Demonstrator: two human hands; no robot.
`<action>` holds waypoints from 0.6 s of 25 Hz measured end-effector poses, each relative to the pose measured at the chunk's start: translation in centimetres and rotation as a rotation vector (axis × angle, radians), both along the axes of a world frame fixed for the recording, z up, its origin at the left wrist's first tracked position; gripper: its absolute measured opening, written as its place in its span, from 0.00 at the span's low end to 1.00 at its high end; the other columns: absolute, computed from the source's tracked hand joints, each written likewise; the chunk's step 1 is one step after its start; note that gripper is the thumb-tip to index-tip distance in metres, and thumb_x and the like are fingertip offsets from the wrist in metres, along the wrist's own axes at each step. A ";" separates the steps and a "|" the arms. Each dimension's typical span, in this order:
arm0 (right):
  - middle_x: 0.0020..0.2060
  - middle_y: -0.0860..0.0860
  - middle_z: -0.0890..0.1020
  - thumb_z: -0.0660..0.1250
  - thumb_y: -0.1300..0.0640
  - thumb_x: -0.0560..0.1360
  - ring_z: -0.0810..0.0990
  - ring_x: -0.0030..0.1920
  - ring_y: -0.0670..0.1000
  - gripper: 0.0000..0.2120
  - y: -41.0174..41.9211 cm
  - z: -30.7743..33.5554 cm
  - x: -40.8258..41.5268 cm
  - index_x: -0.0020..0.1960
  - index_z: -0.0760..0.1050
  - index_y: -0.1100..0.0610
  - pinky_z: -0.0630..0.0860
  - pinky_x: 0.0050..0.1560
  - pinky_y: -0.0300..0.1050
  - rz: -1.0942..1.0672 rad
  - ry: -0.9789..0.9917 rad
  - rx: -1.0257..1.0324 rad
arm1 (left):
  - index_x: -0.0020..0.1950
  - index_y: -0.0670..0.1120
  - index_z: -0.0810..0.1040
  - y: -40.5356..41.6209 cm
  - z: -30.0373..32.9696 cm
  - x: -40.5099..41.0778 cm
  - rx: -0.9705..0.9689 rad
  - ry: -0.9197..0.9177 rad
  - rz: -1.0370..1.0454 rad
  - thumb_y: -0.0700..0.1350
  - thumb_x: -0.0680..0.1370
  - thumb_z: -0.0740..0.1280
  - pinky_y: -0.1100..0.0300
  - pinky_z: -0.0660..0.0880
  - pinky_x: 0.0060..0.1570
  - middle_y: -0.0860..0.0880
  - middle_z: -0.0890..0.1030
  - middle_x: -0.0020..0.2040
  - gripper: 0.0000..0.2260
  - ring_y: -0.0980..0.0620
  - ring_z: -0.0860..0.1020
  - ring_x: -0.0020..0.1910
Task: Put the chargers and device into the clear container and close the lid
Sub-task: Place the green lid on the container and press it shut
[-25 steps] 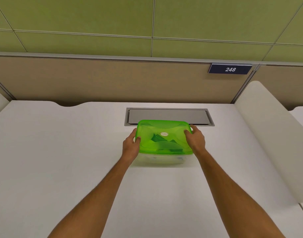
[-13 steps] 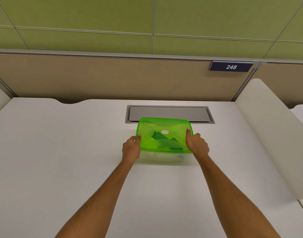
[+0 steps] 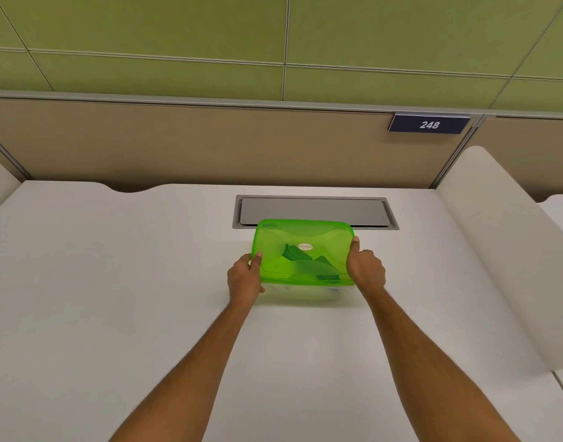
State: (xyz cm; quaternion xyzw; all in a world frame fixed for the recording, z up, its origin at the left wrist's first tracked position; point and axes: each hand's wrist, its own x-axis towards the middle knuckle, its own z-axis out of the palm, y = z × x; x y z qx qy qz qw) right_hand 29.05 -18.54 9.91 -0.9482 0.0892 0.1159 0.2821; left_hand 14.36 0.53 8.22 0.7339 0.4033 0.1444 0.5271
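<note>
My left hand [image 3: 244,280] clasps the left edge of the translucent green plastic lid [image 3: 304,250], thumb on top, and my right hand [image 3: 365,267] clasps the right edge the same way. Between my hands, under the lid, sits the clear rectangular plastic container [image 3: 300,292] on the white bench [image 3: 114,282]. Dark shapes show through the lid, likely the chargers and device, though I cannot tell them apart. I judge this the closing step. Next I should press down along the rim until it seats. Just beyond my hands lies a grey metal cable hatch [image 3: 312,210].
</note>
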 end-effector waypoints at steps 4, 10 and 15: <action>0.57 0.63 0.80 0.43 0.39 0.81 0.77 0.58 0.64 0.35 0.1 0.1 0.0 0.59 0.76 0.65 0.73 0.55 0.53 0.011 -0.012 0.011 | 0.55 0.43 0.79 0.0 -0.4 -0.1 -0.057 -0.041 0.009 0.53 0.80 0.62 0.46 0.80 0.32 0.50 0.69 0.31 0.15 0.44 0.78 0.24; 0.57 0.62 0.80 0.45 0.32 0.78 0.78 0.57 0.63 0.38 0.0 1.3 -0.2 0.60 0.75 0.63 0.73 0.54 0.52 0.054 -0.002 -0.020 | 0.59 0.40 0.78 -0.1 0.0 0.0 -0.066 -0.058 0.032 0.51 0.80 0.64 0.46 0.81 0.29 0.43 0.70 0.34 0.16 0.42 0.81 0.30; 0.43 0.57 0.81 0.35 0.25 0.71 0.83 0.35 0.59 0.45 -0.6 2.4 -1.3 0.53 0.75 0.58 0.81 0.50 0.54 0.093 0.125 -0.073 | 0.57 0.39 0.78 -0.5 0.4 -0.2 -0.002 -0.027 0.036 0.51 0.81 0.62 0.59 0.75 0.19 0.46 0.70 0.33 0.16 0.41 0.80 0.27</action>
